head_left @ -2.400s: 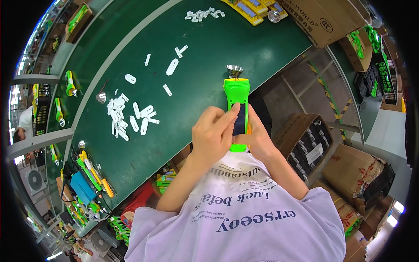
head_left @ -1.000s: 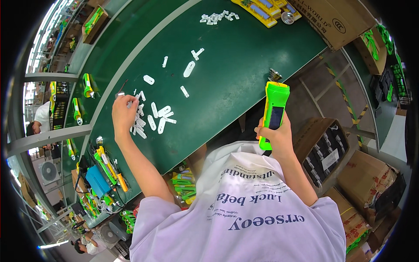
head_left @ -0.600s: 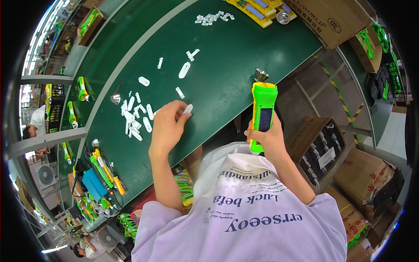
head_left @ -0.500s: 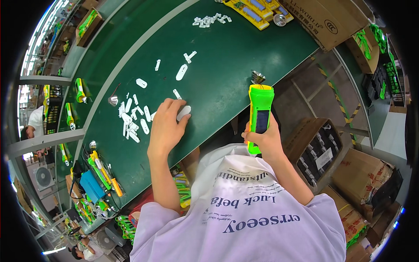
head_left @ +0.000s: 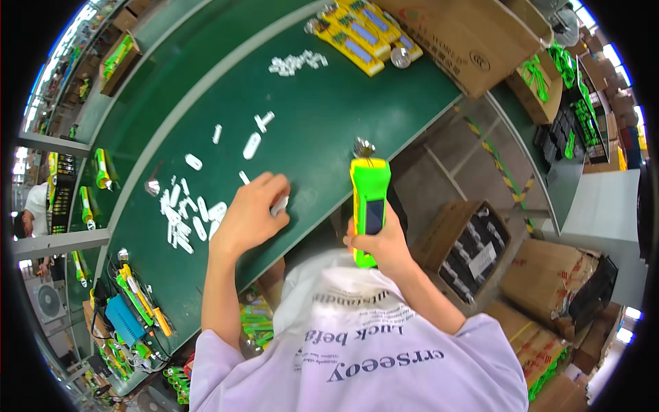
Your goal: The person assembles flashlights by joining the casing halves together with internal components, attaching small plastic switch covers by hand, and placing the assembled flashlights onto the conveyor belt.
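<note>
My right hand [head_left: 382,237] is wrapped round the lower body of a green and yellow flashlight [head_left: 371,185], which stands upright at the table's front edge. A silvery reflector cup [head_left: 364,146] sits at its top end, with thin wires below it. Over the green tabletop my left hand [head_left: 250,211] has its fingers curled and pinched on a white plastic piece [head_left: 279,204], partly hidden by them. To the left of that hand lies a loose pile of small white plastic pieces [head_left: 180,223]. Another white oval piece [head_left: 252,145] lies farther back.
Yellow casings [head_left: 357,48] and a heap of tiny white parts [head_left: 296,63] lie at the far side. A large cardboard box [head_left: 453,41] stands far right. At left are a blue block [head_left: 125,320], tools and a loose reflector [head_left: 152,186]. A divided box [head_left: 460,257] sits right, below table height.
The whole view has shifted, so the scene appears farther left and lower. My left fingers have closed more tightly round the white piece. My right hand still holds the flashlight.
</note>
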Available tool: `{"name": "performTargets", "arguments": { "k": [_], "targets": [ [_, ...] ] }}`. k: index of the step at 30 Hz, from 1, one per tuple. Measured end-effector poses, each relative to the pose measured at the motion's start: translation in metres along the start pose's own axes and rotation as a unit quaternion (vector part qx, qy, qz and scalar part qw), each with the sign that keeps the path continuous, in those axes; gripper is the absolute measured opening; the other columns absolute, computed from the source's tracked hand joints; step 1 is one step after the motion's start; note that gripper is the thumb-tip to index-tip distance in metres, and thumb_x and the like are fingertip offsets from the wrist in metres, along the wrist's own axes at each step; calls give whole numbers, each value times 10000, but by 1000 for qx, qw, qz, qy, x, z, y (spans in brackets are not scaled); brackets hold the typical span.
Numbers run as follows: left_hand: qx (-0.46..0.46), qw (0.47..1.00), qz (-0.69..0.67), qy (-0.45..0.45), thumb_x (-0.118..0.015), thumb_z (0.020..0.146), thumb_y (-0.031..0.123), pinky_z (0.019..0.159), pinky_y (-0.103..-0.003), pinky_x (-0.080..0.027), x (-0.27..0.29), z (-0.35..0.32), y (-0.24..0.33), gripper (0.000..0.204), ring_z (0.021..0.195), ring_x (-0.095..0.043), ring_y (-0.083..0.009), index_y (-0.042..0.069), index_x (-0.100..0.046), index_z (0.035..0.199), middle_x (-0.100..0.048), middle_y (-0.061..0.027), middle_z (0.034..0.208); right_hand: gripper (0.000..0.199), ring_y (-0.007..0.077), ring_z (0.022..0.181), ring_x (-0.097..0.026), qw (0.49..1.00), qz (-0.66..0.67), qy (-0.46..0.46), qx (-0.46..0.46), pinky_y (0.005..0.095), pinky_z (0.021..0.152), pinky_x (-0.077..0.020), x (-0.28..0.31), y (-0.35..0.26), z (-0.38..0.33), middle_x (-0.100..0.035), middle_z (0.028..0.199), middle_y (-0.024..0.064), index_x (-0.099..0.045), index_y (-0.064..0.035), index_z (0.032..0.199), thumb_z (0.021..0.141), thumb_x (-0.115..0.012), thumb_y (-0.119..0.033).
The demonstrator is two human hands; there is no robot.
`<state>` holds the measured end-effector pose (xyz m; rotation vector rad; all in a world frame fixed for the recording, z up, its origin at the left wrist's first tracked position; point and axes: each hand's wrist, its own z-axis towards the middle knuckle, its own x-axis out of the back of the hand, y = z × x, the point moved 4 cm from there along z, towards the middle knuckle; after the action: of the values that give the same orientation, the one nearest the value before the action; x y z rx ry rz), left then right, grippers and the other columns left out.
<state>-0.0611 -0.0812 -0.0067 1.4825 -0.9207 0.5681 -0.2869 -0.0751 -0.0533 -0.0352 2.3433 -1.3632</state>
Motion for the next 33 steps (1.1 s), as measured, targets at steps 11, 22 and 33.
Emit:
{"name": "performTargets", "arguments": {
  "k": [11,22,33],
  "targets": [
    [-67,814,-575,53,-712,801,-58,811,-277,-517,-55,9,37,284,867,-614,-119,-1,-548,1026,-589,-52,960,605,142,713,-616,995,20,-85,-42,307,627,-528,-7,4,4,-592,834,46,-489,-56,1195,651,-709,92],
    [5,874,-469,124,-730,803,-34,734,-269,-540,-59,1,51,240,774,-686,-134,-24,-614,1014,-662,-72,852,564,142,728,-628,998,3,-68,4,304,668,-525,-6,-3,3,-618,845,59,-509,-36,1155,633,-688,82],
    [59,871,-424,242,-724,872,98,632,-268,-525,-81,-8,51,166,672,-657,-139,-41,-684,954,-673,-74,800,588,142,761,-627,995,-31,-92,-16,296,656,-538,-7,-1,5,-591,881,60,-492,-35,1203,658,-693,55]
  ]
}}
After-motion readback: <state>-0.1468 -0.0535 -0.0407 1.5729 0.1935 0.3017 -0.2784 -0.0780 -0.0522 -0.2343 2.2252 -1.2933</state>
